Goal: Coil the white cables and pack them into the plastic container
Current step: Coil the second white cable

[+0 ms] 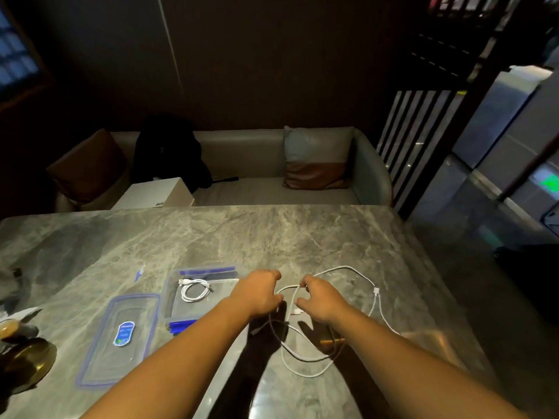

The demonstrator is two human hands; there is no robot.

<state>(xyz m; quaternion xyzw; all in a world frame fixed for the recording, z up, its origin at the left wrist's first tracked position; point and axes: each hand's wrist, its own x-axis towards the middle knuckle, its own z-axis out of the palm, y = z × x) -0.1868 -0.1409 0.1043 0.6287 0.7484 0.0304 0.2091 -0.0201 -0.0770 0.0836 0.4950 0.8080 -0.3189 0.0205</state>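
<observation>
A loose white cable (374,293) sprawls in wide loops over the grey marble table (211,234), in front of me and to the right. My left hand (258,293) has its fingers curled around part of this cable. My right hand (322,299) pinches a strand of it just beside the left hand. A clear plastic container (172,293) with blue clips stands left of my hands, and one coiled white cable (195,290) lies inside it. The container's lid (121,337), clear with a blue rim and a label, lies flat on the table further left.
A brass-coloured dish (27,362) and other small items sit at the table's left edge. Behind the table stands a grey sofa (272,189) with cushions, a dark bag (169,149) and a white box (154,193). The table's right edge drops to a shiny floor.
</observation>
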